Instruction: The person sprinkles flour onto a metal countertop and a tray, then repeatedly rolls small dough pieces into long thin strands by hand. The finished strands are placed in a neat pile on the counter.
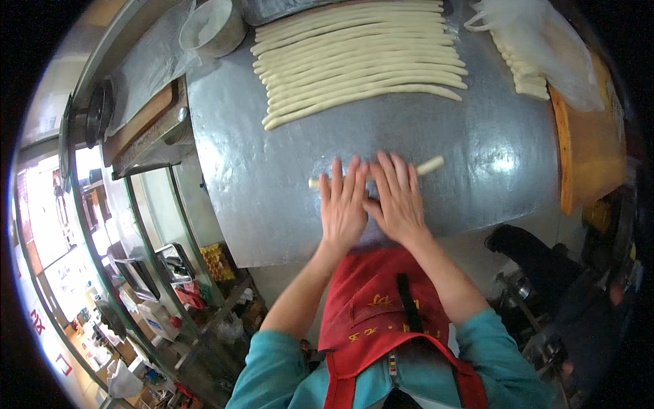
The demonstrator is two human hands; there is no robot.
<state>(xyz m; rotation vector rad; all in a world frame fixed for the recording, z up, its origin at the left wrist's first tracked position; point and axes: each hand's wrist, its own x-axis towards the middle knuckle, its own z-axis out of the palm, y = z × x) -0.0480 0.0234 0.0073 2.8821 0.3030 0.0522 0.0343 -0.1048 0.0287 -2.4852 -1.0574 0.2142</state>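
Observation:
Both my hands lie flat, side by side, over one short dough rope [430, 165] on a metal worktop [265, 214]. My left hand [345, 204] covers its left part, and a small pale end pokes out past the fingers. Over the middle and right rests my right hand [399, 199], slightly blurred, with a longer end of the rope showing beyond it. Neither hand grips the dough; the fingers press down from above. Farther back, several long dough ropes [357, 66] lie in close parallel rows. The stretch of rope under my palms and fingers is hidden.
A white-dusted round container [213, 28] stands at the back left. At the back right, clear plastic [557, 51] partly covers more dough pieces [529, 79]. A wooden board [587, 148] borders the right edge. Someone in dark clothing [567, 307] is at the lower right.

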